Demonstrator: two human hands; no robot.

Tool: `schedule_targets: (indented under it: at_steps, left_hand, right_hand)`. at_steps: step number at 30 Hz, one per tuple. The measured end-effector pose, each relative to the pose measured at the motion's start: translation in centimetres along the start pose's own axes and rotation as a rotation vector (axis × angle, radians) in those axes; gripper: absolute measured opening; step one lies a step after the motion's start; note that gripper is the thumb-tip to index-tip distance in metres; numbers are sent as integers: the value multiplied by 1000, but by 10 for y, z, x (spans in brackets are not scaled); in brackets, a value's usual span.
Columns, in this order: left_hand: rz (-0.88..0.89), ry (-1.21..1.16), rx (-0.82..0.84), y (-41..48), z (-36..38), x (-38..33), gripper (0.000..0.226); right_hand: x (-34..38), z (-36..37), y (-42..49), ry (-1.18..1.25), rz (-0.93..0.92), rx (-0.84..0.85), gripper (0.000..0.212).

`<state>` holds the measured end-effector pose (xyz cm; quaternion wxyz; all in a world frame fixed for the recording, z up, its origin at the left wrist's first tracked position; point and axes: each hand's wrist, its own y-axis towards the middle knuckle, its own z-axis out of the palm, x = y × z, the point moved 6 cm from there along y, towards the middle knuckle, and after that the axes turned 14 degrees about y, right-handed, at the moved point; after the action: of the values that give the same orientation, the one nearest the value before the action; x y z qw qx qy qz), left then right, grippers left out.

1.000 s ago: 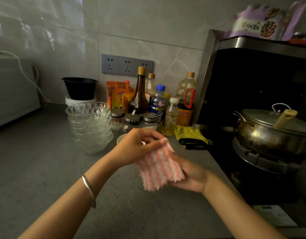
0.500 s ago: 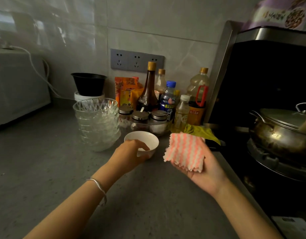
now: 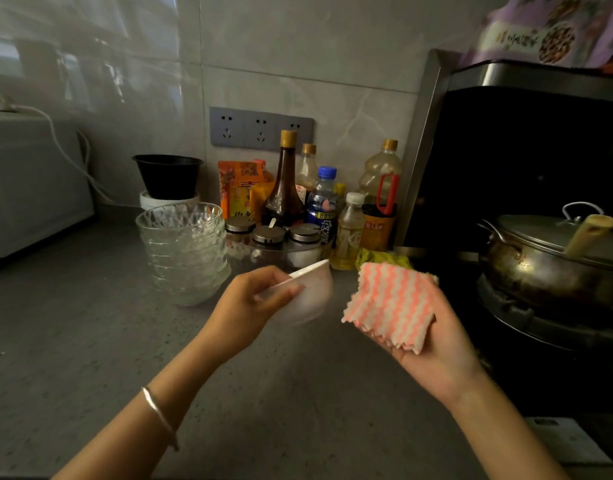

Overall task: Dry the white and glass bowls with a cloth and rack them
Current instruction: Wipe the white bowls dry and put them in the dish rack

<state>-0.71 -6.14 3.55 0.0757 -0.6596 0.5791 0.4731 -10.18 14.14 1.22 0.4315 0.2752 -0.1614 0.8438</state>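
Left hand [image 3: 249, 306] grips white bowl [image 3: 312, 296] | right hand [image 3: 436, 358] bears striped cloth [image 3: 391, 303], finger curl unseen | glass bowl stack [image 3: 185, 251] beyond left hand | wiping seemingly unstarted, none racked

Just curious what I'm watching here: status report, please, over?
Left hand grips white bowl, tilted, off the counter. Right hand carries striped cloth on open palm. Glass bowls stacked behind, untouched. Nothing between bowl and cloth.
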Motion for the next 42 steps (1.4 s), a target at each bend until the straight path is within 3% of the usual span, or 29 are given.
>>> schedule_targets:
  at_steps: [3, 9, 13, 14, 16, 19, 21, 23, 25, 27, 30, 34, 36, 39, 40, 42]
  left_hand:
    - [-36, -270, 41, -14, -3, -27, 28]
    - [-29, -392, -29, -39, 2, -54, 27]
    - [-5, -466, -126, -47, 9, -68, 28]
    - [-15, -488, -160, -48, 7, -70, 30]
    - [-26, -470, -225, -50, 3, -72, 41]
    - [-30, -412, -264, -52, 3, -76, 51]
    - [-55, -377, -320, -54, 6, -79, 52]
    - [-85, -384, -386, -55, 8, -81, 57]
    - [-83, -425, -430, -55, 6, -82, 57]
    - [-85, -442, -465, -54, 2, -80, 58]
    - [-132, -468, -476, -55, 1, -76, 58]
    - [-88, -459, -386, -59, 13, -88, 49]
    - [-76, -439, -423, -59, 9, -90, 59]
    - [-172, -507, -492, -58, -1, -79, 66]
    - [-208, -534, -496, -58, -2, -74, 63]
    - [-241, -560, -484, -59, -1, -68, 55]
  right_hand:
    - [14, 10, -16, -66, -125, 65, 44]
    - [18, 54, -50, -527, -499, 267, 35]
    - [-19, 79, -67, -1071, -707, 408, 61]
    - [-22, 80, -70, -1072, -699, 429, 65]
    - [-23, 82, -75, -848, -531, 449, 77]
    - [-28, 77, -72, -680, -394, 363, 84]
    - [-29, 85, -73, -903, -586, 264, 68]
    - [-32, 95, -81, -1198, -897, 227, 58]
    - [-36, 97, -89, -1343, -1152, 304, 49]
    - [-41, 89, -98, -1343, -1242, 404, 44]
    - [-51, 80, -110, -1378, -1270, 462, 44]
    - [-41, 94, -100, -1493, -1311, 327, 43]
    - [-26, 93, -87, -1300, -1190, 297, 43]
    - [-25, 76, -72, -850, -847, 320, 41]
    - [-31, 74, -74, -818, -802, 322, 43]
    - [-41, 77, -86, -1022, -923, 325, 45]
